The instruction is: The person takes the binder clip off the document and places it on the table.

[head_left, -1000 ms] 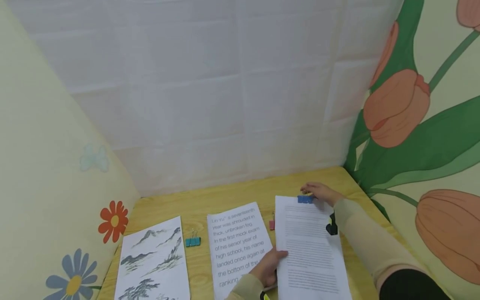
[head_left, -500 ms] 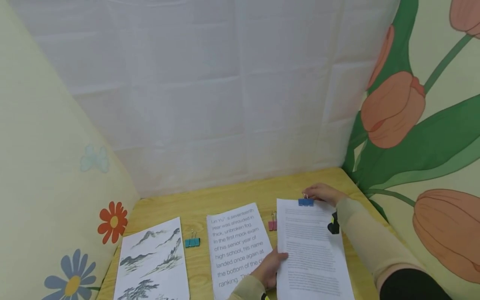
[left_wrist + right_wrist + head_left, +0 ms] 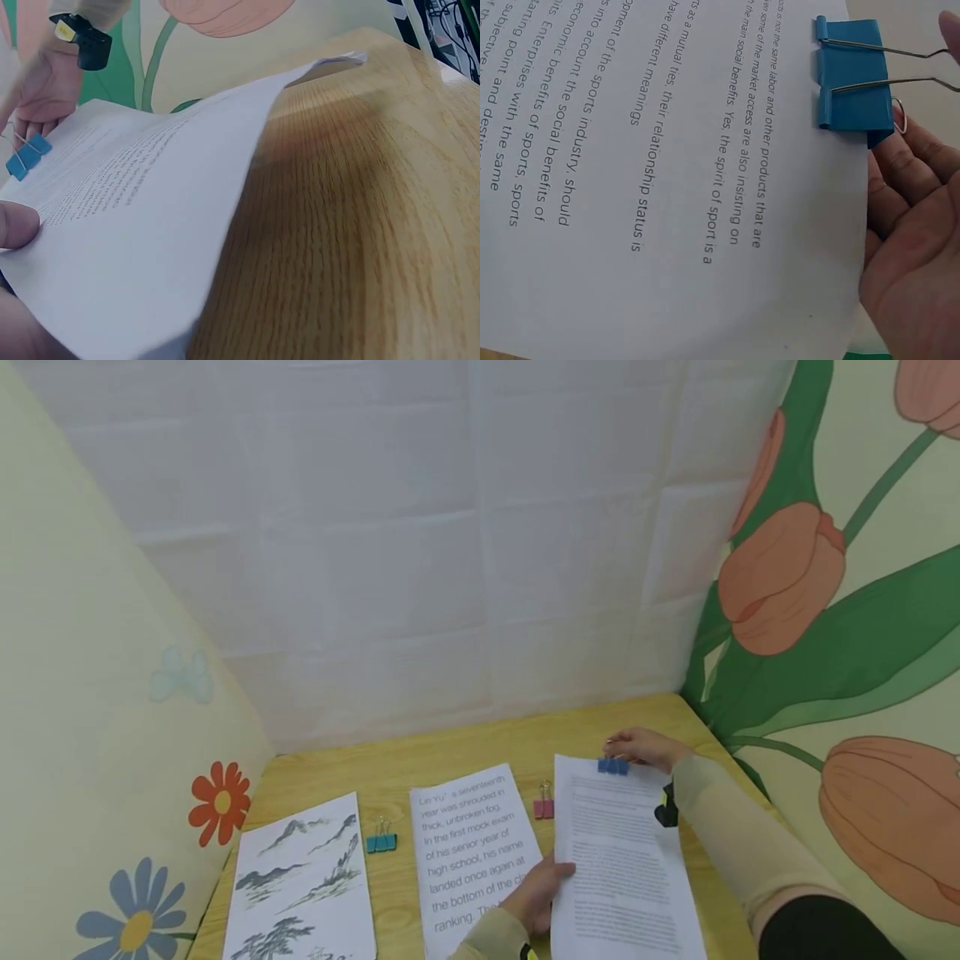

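Observation:
A sheaf of printed paper [image 3: 622,852] is raised at the right of the table, its near part bent up over the wood in the left wrist view. My left hand [image 3: 536,893] grips its left edge, thumb [image 3: 16,225] on top and fingers beneath. A blue binder clip [image 3: 855,75] bites the sheaf's top edge, its wire handles sticking out past the paper. At those handles is my right hand [image 3: 647,747], the thumb tip by the end of the front handle and the fingers behind, near the back one.
Left of the sheaf lies a pink binder clip [image 3: 543,808]. Beyond it are a large-print stack [image 3: 472,843], a teal binder clip [image 3: 382,842] and an ink-landscape sheet [image 3: 300,877] on the wooden table [image 3: 435,752]. Painted walls flank the table, with a white sheet [image 3: 375,568] behind.
The right fingers have eased off the blue clip's handles a little, and a handle now shows upright. The pink clip is less covered by the sheaf. The left hand keeps its grip.

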A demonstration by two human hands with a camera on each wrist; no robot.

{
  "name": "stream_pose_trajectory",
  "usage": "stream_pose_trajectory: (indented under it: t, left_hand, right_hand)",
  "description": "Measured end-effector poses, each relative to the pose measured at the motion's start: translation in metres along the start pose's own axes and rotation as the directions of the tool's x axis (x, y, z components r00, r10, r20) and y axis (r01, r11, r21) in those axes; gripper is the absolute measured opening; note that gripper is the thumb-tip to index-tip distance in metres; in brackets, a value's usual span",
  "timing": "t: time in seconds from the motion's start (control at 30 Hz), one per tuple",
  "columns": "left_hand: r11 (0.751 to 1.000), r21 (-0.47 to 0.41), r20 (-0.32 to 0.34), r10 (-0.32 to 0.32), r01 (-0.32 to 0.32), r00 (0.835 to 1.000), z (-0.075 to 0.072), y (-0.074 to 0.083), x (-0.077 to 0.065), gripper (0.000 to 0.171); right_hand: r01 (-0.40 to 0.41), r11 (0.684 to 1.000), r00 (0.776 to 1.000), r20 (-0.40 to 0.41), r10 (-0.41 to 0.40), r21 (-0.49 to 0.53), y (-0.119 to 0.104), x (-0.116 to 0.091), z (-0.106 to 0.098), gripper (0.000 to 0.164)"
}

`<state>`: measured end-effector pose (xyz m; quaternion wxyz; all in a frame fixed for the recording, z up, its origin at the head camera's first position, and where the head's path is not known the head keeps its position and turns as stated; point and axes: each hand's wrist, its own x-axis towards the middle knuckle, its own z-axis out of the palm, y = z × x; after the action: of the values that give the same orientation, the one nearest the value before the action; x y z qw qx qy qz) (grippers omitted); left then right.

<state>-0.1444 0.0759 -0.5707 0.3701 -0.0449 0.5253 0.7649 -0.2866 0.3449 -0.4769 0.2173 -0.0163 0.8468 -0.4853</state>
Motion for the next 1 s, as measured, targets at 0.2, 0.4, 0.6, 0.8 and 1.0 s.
stream_pose_trajectory:
  t: [0.2, 0.4, 0.6, 0.8, 1.0]
  left_hand:
    - [1.0, -0.009, 0.004, -0.011, 0.011, 1.0, 0.0029, 0.0004, -0.0013, 0.061]
    - [1.0, 0.007, 0.0, 0.003, -0.003, 1.0, 0.0067, -0.0006, -0.0033, 0.058]
    - [1.0, 0.017, 0.003, -0.018, 0.018, 1.0, 0.0057, -0.0003, -0.0045, 0.057]
    - [0.999, 0.036, 0.005, -0.04, 0.04, 0.999, 0.0019, 0.0017, -0.0027, 0.055]
    - [0.998, 0.04, -0.015, -0.046, 0.047, 0.999, 0.0013, -0.0057, -0.0008, 0.051]
  right_hand:
    - [-0.006, 1.0, 1.0, -0.009, 0.007, 0.025, 0.0082, 0.0015, -0.0036, 0.057]
    - [-0.022, 1.0, 0.999, -0.044, 0.022, 0.019, 0.0087, -0.0006, -0.0044, 0.045]
    - [0.001, 1.0, 0.999, -0.035, 0.0, 0.028, 0.0092, -0.0021, -0.0044, 0.04]
    - [0.05, 0.998, 0.998, -0.043, -0.048, 0.045, 0.0064, -0.0016, -0.0034, 0.037]
    - [0.038, 0.999, 0.996, -0.079, -0.037, 0.008, 0.0036, -0.0058, -0.0024, 0.039]
